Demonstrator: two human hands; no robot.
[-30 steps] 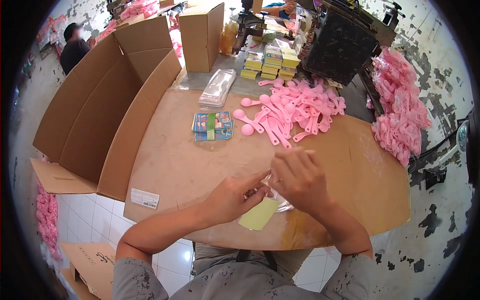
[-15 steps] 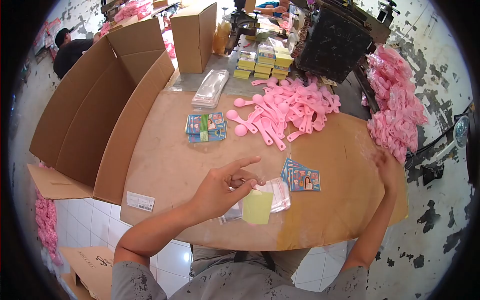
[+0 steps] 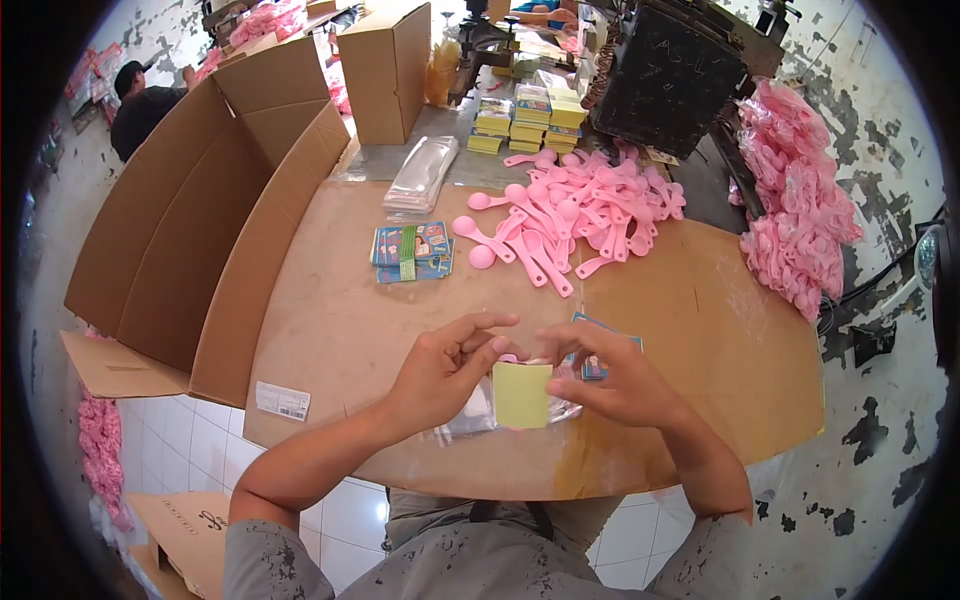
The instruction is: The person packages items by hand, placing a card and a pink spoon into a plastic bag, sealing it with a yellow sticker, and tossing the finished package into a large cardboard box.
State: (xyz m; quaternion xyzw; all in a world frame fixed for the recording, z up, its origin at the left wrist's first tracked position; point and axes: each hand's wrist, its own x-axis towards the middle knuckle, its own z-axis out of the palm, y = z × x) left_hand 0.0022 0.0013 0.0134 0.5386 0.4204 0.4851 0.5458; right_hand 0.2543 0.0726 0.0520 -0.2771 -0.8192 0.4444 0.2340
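Observation:
My left hand [image 3: 447, 365] is closed, thumb and finger pinching at the top left of a yellow card [image 3: 521, 396]. Bits of pink show above and below the card, apparently a spoon partly hidden by it. At the card's right edge is my right hand [image 3: 620, 380], its thumb against the edge and its fingers curled by the top corner. Clear plastic bags [image 3: 462, 420] lie on the cardboard under the hands. Behind my right hand, blue printed cards [image 3: 592, 368] are partly covered.
Pink spoons [image 3: 590, 210] are heaped beyond my hands. Left of them lie banded blue cards [image 3: 411, 252] and a stack of clear bags [image 3: 422, 176]. A large open carton [image 3: 240, 270] stands left; bagged pink spoons [image 3: 798, 210] hang right. Card stacks [image 3: 530, 118] sit behind.
My right hand has come from the table's right side to the yellow card, now covering part of the blue cards. The yellow card has risen slightly and sits straighter; my left hand keeps its pinch.

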